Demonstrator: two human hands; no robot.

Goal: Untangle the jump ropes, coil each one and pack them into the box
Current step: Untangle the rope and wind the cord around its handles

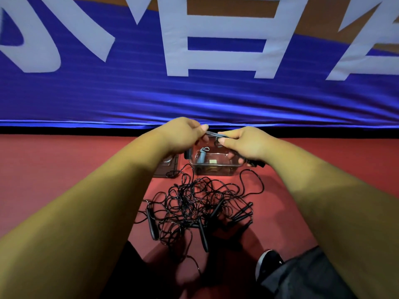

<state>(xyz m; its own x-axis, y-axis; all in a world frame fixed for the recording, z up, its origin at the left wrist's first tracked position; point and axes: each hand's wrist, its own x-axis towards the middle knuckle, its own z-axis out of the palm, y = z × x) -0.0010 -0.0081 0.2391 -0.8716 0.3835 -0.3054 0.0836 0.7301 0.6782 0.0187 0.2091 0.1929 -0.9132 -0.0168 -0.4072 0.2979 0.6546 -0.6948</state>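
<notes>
A tangle of black jump ropes [194, 203] with several black handles lies on the red floor in front of me. Beyond it stands a clear plastic box [213, 169] holding a grey coiled item [203, 155]. Above the box, my left hand [183, 134] and my right hand [244, 143] pinch the two ends of a thin grey band [212, 133] stretched between them. Black handles [257, 164] stick out from under my right palm; a cord runs from them down to the tangle.
A dark lid [169, 168] lies flat just left of the box. A blue banner with large white letters [194, 93] hangs right behind the box. My knee and a black shoe [267, 264] are at the lower right.
</notes>
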